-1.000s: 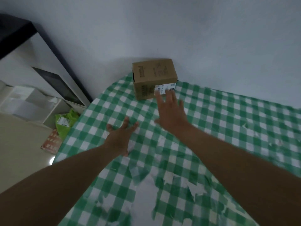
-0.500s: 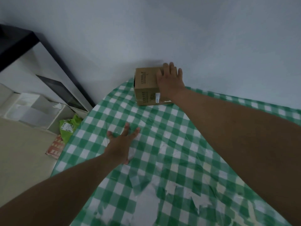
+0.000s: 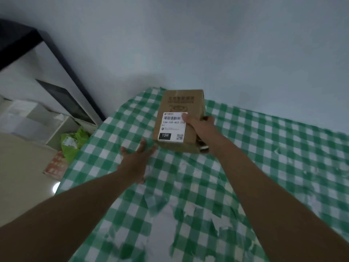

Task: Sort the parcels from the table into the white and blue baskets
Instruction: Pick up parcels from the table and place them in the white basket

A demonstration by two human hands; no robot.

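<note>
A pale wall backs the bench [image 3: 264, 148], which is covered in a green-and-white checked cloth, worn through to white in ragged patches near the person. Beyond its left edge stands a white cabinet with a dark top [image 3: 37, 72], and on the floor beside it lie a green bag [image 3: 73, 142] and a reddish packet [image 3: 55, 165]. The parcel [image 3: 179, 120], a plain brown cardboard box with crisp edges and a white shipping label [image 3: 172, 127], is raised just off the cloth near the far left corner, tipped so the label faces the camera, probably so its code can be read to choose a basket. The right hand [image 3: 200, 127] holds it from the right side, thumb pressed on the label's edge, the other fingers wrapped behind and out of sight. The left hand [image 3: 136, 161] hovers low over the cloth with fingers [image 3: 143, 144] straight and spread, just short of the box's lower corner, likely ready to steady it. No basket is in view.
</note>
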